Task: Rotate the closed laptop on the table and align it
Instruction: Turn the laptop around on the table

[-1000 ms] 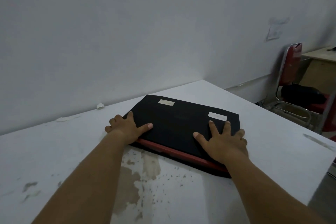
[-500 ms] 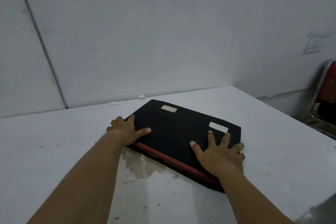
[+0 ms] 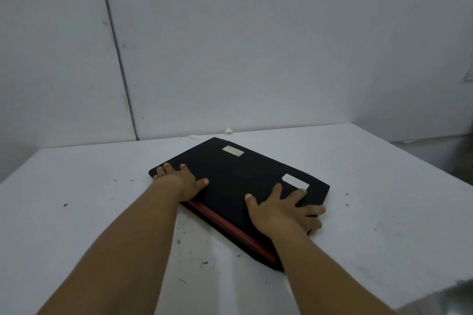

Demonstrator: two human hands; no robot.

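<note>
Closed black laptop (image 3: 240,186) lying skewed on the white table (image 3: 371,212), both hands flat on its lid.

Its near right corner and part of the red strip (image 3: 230,230) along the near edge are covered by the right forearm. The left hand (image 3: 183,181) lies open at the left corner, fingers curled over the edge; the right hand (image 3: 280,210) is spread open near the right edge, outer fingers wrapped over the side. One far corner points close to the wall (image 3: 256,46), near small white scraps (image 3: 227,130). Bare tabletop lies left, right and in front, speckled with dark specks (image 3: 184,235). Two pale stickers (image 3: 295,181) sit on the lid; any print on them is unreadable.
</note>
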